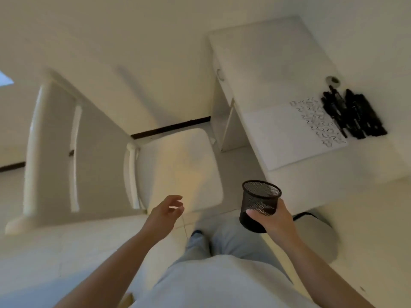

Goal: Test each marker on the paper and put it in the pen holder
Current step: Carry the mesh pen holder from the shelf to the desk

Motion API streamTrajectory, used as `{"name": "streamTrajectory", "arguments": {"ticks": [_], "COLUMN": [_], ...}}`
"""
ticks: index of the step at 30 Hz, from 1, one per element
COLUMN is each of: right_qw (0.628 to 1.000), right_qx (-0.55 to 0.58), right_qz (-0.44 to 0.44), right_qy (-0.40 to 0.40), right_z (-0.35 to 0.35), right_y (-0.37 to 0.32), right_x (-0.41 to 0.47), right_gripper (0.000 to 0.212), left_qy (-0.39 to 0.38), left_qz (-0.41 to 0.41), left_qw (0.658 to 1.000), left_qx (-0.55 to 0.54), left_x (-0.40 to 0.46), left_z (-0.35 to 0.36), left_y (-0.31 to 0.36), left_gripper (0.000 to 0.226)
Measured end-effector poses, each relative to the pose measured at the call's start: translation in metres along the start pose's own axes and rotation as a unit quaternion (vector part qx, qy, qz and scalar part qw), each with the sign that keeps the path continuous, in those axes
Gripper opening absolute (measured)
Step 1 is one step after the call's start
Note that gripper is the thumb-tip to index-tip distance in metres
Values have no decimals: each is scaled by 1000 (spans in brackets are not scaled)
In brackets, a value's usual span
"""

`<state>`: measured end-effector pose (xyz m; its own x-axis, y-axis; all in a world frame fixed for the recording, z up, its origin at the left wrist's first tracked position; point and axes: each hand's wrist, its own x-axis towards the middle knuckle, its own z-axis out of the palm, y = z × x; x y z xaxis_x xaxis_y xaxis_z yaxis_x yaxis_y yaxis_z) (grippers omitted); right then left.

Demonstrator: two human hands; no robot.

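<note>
Person standing, camera looking down past pale trousers to a light floor. Right hand (274,218) is wrapped round the lower wall of a black wire-mesh cylindrical pen holder (259,202), thumb across the near side, fingers curled behind it; holder is carried in the air, roughly upright with its open rim tilted slightly toward the camera, off the desk and just short of its near edge. What's inside the holder: cannot tell through the mesh. Left hand (165,213) hangs free in the air over the front corner of a white cushioned chair seat (178,165), fingers loosely curled and spread, gripping nothing. White wooden chair backrest (53,147) lies to the left of the seat. Upper right: white rectangular desk (266,63). On it a white sheet of paper (282,136), blank over most of its area, with rows of black squiggle test marks (318,121) covering its far strip. Touching that far edge of the paper, a heap of black markers (353,114) lying flat, packed side by side and overlapping; count not readable, image soft there. Just beyond the markers, a small round grey cable grommet (333,80) set in the desk top. All markers in view are on the desk, well apart from the holder.
</note>
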<state>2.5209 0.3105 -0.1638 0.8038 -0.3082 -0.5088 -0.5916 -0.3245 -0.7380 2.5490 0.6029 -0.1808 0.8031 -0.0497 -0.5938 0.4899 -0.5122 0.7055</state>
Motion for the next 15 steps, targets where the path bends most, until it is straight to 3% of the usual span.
{"name": "streamTrajectory", "arguments": {"ticks": [9,15], "right_qw": [997,998], "right_qx": [56,28], "right_qz": [36,43], "right_qy": [36,39], "right_z": [-52,-88], "right_y": [-34,-43], "right_x": [81,127], "right_gripper": [59,62], "left_qy": [-36,-54], "left_qz": [37,81], "left_qw": [998,993], "left_qx": [21,62], "left_x": [98,156], "left_z": [18,46], "left_y": [95,161], "left_gripper": [17,17]}}
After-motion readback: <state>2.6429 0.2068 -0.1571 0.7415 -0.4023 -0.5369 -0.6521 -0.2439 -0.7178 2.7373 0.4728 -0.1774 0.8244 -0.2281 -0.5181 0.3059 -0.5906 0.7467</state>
